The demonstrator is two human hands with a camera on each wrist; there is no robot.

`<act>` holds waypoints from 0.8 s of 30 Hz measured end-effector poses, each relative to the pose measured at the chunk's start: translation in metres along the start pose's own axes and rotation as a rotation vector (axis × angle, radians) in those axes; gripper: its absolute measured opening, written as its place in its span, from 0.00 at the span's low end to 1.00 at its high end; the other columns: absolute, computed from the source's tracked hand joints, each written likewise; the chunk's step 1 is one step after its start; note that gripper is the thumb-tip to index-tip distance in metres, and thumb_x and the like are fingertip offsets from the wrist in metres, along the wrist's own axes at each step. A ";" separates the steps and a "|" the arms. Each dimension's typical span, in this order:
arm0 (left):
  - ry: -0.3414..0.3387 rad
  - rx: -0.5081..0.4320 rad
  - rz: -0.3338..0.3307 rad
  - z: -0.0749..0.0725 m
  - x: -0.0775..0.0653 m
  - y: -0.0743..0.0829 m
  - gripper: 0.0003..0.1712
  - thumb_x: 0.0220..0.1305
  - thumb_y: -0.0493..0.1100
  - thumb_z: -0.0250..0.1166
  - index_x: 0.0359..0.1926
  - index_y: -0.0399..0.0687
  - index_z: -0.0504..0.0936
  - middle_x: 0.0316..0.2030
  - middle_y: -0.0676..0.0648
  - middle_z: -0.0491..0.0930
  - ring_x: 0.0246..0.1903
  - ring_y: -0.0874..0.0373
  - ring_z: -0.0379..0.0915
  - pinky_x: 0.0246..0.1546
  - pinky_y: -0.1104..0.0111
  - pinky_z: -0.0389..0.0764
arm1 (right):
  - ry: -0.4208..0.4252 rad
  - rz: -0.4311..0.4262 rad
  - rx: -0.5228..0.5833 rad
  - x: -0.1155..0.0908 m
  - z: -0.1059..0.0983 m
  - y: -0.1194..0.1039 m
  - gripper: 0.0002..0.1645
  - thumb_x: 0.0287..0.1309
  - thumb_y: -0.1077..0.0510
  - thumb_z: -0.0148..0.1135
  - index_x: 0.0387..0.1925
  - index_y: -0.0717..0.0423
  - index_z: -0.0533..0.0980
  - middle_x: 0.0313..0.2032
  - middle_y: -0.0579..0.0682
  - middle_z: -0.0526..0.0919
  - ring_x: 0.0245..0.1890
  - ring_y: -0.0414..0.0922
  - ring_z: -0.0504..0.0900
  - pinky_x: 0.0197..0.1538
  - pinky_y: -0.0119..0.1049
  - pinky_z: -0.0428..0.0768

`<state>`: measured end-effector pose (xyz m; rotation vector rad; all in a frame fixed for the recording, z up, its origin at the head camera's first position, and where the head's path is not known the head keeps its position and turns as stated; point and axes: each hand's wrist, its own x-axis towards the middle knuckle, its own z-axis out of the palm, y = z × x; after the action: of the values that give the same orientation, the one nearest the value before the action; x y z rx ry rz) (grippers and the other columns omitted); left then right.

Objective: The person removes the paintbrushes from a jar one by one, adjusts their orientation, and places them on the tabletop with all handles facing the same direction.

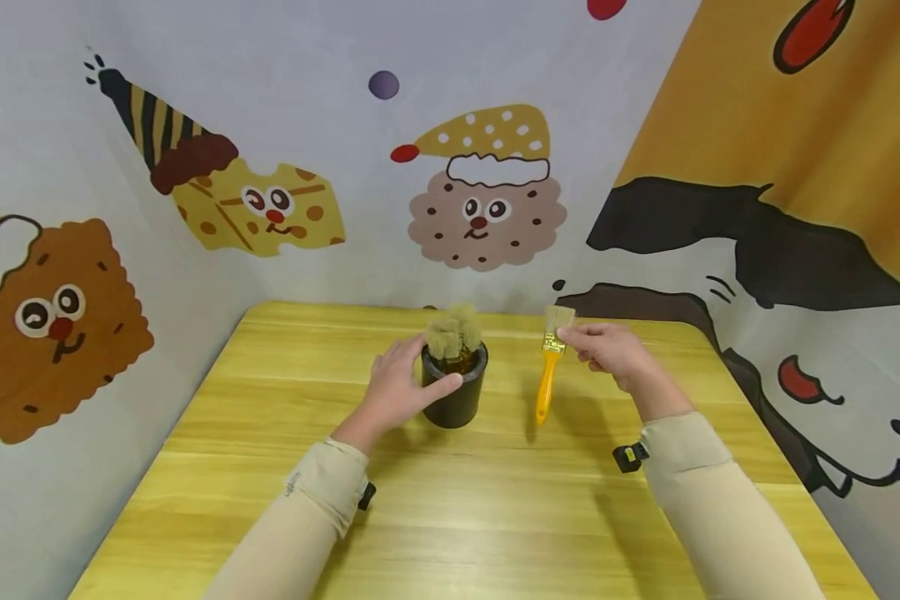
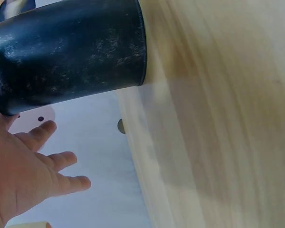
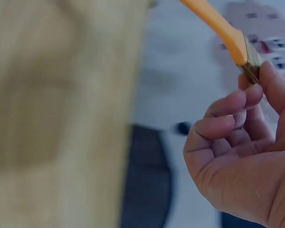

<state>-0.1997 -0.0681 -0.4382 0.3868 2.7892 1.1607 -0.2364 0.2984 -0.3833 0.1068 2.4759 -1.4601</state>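
A black cylindrical pot (image 1: 453,404) stands upright on the wooden table, with several tan bristle heads (image 1: 453,335) of brushes sticking out of its top. My left hand (image 1: 401,385) holds the pot near its rim, thumb across the front and index finger at the far left side. In the left wrist view the other fingers (image 2: 64,161) spread away from the black wall. To the right of the pot, my right hand (image 1: 611,354) pinches a flat paintbrush (image 1: 547,379) at its metal band between thumb and index finger. The bristles point up and the orange handle hangs down.
The yellow wooden table (image 1: 270,467) ends at a white cloth backdrop (image 1: 307,83) printed with cartoon figures, close behind the pot. More of this cloth hangs at the left and right sides. Small black wrist cameras (image 1: 630,457) sit at the sleeve cuffs.
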 end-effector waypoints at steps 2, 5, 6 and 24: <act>0.006 -0.004 -0.017 -0.001 -0.001 -0.002 0.66 0.60 0.86 0.60 0.88 0.62 0.49 0.85 0.48 0.54 0.86 0.37 0.42 0.83 0.33 0.35 | -0.055 0.057 -0.021 0.012 0.006 0.018 0.35 0.70 0.34 0.68 0.59 0.60 0.80 0.29 0.42 0.72 0.28 0.40 0.68 0.32 0.32 0.71; 0.015 -0.012 -0.029 -0.002 -0.001 -0.003 0.67 0.57 0.88 0.61 0.87 0.63 0.51 0.85 0.49 0.56 0.86 0.37 0.44 0.83 0.32 0.37 | -0.104 0.123 -0.054 0.025 0.016 0.038 0.28 0.70 0.34 0.68 0.43 0.55 0.81 0.24 0.43 0.68 0.23 0.40 0.62 0.29 0.33 0.66; 0.015 -0.013 -0.032 -0.002 -0.001 -0.003 0.67 0.57 0.88 0.61 0.87 0.63 0.52 0.85 0.49 0.57 0.85 0.38 0.44 0.83 0.33 0.37 | -0.115 0.133 -0.066 0.028 0.020 0.043 0.27 0.70 0.34 0.68 0.36 0.54 0.79 0.22 0.43 0.67 0.22 0.40 0.62 0.29 0.33 0.65; -0.007 -0.051 -0.077 -0.005 0.000 0.001 0.65 0.56 0.87 0.64 0.86 0.69 0.52 0.85 0.49 0.57 0.85 0.38 0.47 0.84 0.35 0.42 | -0.059 0.238 -0.208 0.059 0.064 0.060 0.35 0.68 0.40 0.72 0.11 0.45 0.66 0.11 0.42 0.65 0.13 0.39 0.56 0.21 0.33 0.61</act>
<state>-0.2005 -0.0707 -0.4344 0.2756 2.7364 1.2076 -0.2692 0.2685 -0.4791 0.3009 2.4520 -1.0891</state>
